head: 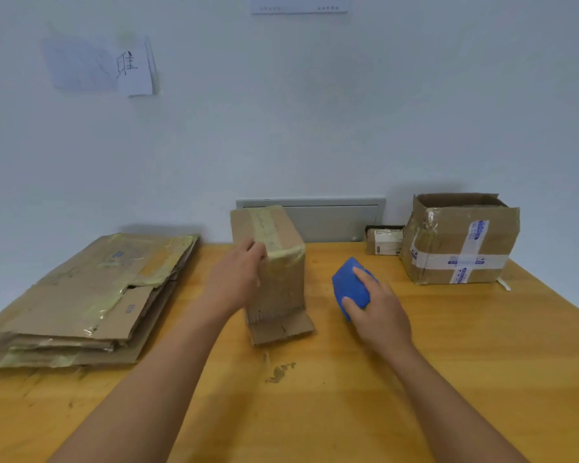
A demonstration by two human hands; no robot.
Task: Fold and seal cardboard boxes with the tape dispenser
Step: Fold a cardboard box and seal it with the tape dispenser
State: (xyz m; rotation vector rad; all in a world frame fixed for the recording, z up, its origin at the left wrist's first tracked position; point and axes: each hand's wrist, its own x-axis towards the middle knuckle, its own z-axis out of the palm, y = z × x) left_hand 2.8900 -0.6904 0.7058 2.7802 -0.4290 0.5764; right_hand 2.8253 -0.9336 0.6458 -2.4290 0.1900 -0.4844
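Cardboard box (274, 262) stands upright mid-surface (348, 396), my left hand (238, 275) gripping its taped top edge. My right hand's (378, 309) fingers curl round the blue tape dispenser (348, 285) just beside it.

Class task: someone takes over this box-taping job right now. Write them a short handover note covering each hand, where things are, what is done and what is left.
Left hand: grips the upper edge of the upright box at table centre.
Right hand: holds the blue tape dispenser just right of that box.
Done: yellowish tape already runs over the box's top and down its front.
Left: its bottom flap lies open on the table; fold and tape it. The stack of flattened boxes at left awaits folding.
Far right: an open-topped taped box.
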